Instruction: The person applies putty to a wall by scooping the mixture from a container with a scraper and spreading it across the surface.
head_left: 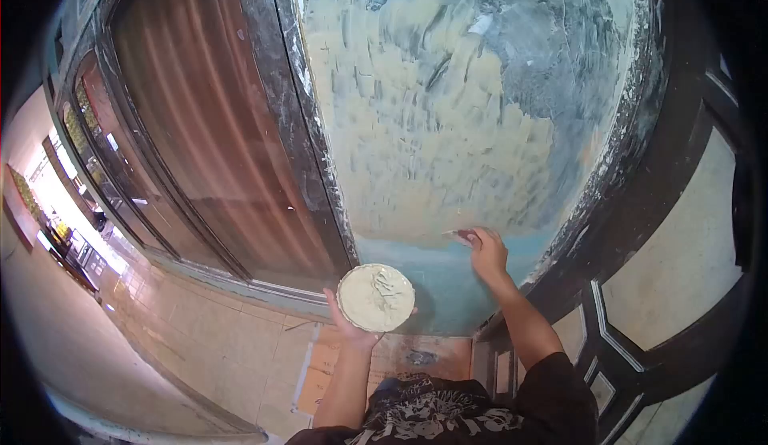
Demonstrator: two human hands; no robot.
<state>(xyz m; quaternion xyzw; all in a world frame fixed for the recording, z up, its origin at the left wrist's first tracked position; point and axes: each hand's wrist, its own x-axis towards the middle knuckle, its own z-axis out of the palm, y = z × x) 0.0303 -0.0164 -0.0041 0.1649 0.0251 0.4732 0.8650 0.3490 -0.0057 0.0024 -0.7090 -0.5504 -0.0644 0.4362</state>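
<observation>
A round tub of pale, creamy paste (376,298) rests in my left hand (350,329), whose fingers wrap round its underside and edge. The paste surface has some marks right of its middle. My right hand (489,254) is closed on a small scraper (462,235), its blade close to the wall. In front of me the wall (448,133) carries uneven cream-coloured paste over blue-green paint, with bare grey-blue patches at the top and right. The lower strip is smooth blue-green.
Left of the wall is a dark-framed window (200,109) with reddish-brown curtains. A dark wooden door with pale panels (672,261) stands at the right. Cardboard (320,365) lies on the tiled floor (240,349) below.
</observation>
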